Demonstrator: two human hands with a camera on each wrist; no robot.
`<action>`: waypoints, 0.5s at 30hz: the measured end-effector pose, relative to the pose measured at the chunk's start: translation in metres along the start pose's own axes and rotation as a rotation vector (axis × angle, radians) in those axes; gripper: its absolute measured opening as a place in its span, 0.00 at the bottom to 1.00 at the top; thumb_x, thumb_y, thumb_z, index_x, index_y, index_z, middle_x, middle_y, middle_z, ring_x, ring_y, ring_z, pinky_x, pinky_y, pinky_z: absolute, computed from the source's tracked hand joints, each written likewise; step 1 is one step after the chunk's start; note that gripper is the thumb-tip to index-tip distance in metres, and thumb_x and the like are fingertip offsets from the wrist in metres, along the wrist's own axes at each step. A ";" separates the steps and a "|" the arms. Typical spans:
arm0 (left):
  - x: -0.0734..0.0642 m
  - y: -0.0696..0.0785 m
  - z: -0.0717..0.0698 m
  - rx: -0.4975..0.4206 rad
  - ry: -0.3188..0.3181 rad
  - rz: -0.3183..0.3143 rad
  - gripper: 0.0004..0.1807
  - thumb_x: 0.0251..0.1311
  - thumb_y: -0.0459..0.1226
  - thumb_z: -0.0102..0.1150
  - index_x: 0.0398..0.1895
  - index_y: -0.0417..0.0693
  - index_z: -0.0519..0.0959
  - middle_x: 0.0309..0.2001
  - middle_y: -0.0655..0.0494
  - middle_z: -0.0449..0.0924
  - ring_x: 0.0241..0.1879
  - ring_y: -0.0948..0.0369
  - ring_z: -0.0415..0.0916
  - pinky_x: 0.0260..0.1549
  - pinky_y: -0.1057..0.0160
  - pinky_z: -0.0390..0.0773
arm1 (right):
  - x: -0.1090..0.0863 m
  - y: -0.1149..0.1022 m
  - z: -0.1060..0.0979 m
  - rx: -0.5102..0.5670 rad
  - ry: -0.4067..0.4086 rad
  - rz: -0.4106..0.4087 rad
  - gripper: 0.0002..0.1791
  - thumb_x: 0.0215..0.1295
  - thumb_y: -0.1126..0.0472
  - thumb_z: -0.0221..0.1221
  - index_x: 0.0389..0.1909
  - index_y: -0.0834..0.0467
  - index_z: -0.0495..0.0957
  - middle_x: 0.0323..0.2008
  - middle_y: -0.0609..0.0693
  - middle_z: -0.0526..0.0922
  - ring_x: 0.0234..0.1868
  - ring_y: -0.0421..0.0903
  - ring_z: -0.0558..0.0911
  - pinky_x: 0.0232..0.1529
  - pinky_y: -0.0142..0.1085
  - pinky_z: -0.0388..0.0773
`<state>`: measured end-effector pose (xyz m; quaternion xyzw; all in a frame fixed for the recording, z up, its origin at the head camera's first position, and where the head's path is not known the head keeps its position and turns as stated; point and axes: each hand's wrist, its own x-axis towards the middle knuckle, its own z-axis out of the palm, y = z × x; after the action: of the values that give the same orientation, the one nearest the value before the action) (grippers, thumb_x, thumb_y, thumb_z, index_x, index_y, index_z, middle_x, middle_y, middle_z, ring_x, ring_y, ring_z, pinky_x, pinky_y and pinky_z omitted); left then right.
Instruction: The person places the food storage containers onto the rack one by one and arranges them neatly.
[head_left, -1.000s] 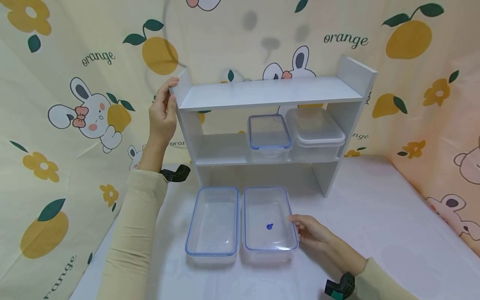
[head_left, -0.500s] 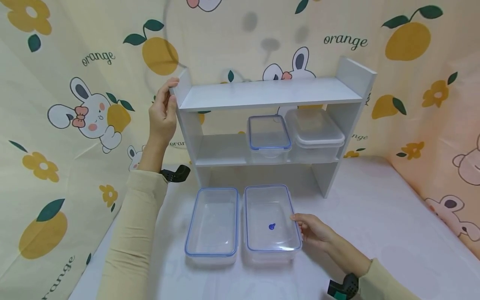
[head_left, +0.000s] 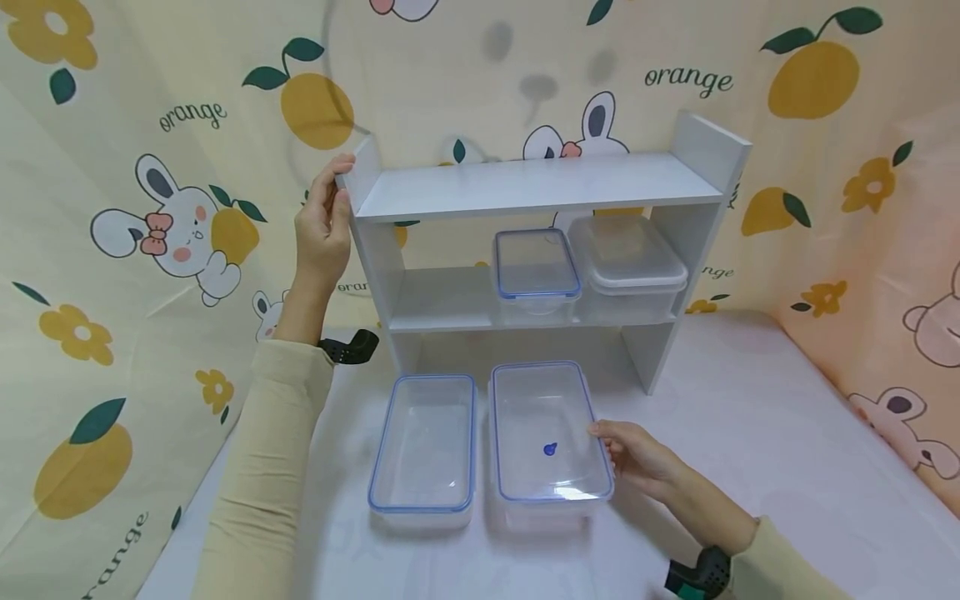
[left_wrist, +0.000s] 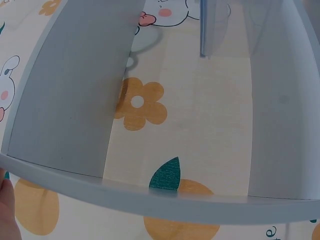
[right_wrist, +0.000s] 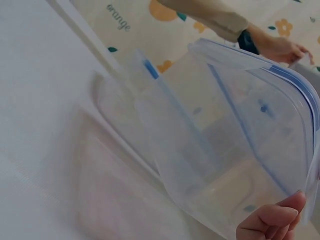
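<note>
My left hand point(head_left: 324, 221) holds the upper left side panel of a white two-tier shelf point(head_left: 540, 183), fingers over its edge and thumb in front. My right hand point(head_left: 641, 458) pinches the right side of a clear plastic food container point(head_left: 543, 417) with a blue-edged lid and a small blue mark on top. In the right wrist view, thumb and curled fingers point(right_wrist: 272, 220) are at the rim of this food container point(right_wrist: 195, 135), which looks raised over the tabletop. Left of it stands a second blue-rimmed food container point(head_left: 425, 442), untouched.
On the shelf's middle board sit a smaller blue-rimmed container point(head_left: 537, 267) and a frosted-lid container point(head_left: 633, 254), side by side at the right. A white cloth covers the table point(head_left: 750, 450). A printed curtain point(head_left: 450, 75) hangs behind.
The right food container has risen slightly and shifted right and toward the shelf, with my right hand moving along. My left hand stays at the shelf.
</note>
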<state>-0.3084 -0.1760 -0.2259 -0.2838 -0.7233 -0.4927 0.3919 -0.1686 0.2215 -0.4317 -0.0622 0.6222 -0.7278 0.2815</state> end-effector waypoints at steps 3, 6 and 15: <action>-0.001 0.000 0.000 0.003 -0.002 -0.001 0.19 0.71 0.29 0.39 0.61 0.29 0.67 0.66 0.42 0.69 0.72 0.58 0.63 0.74 0.65 0.61 | -0.002 -0.004 0.000 0.020 -0.023 -0.010 0.13 0.71 0.55 0.47 0.36 0.44 0.82 0.34 0.35 0.83 0.37 0.34 0.77 0.46 0.31 0.79; -0.001 0.000 0.000 0.007 -0.002 -0.005 0.19 0.71 0.29 0.39 0.61 0.30 0.67 0.66 0.42 0.70 0.72 0.58 0.63 0.74 0.66 0.62 | -0.005 -0.008 0.000 0.030 -0.045 -0.025 0.14 0.71 0.57 0.46 0.37 0.45 0.82 0.33 0.35 0.82 0.36 0.33 0.77 0.45 0.30 0.79; 0.000 -0.001 -0.001 0.019 0.000 0.017 0.19 0.72 0.30 0.39 0.61 0.29 0.67 0.66 0.41 0.69 0.72 0.57 0.63 0.73 0.66 0.62 | -0.011 -0.019 0.002 0.044 -0.100 -0.072 0.16 0.72 0.60 0.44 0.35 0.45 0.81 0.32 0.34 0.81 0.33 0.31 0.76 0.41 0.27 0.79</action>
<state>-0.3093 -0.1772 -0.2266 -0.2862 -0.7255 -0.4826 0.3987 -0.1649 0.2267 -0.4100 -0.1148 0.5884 -0.7471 0.2871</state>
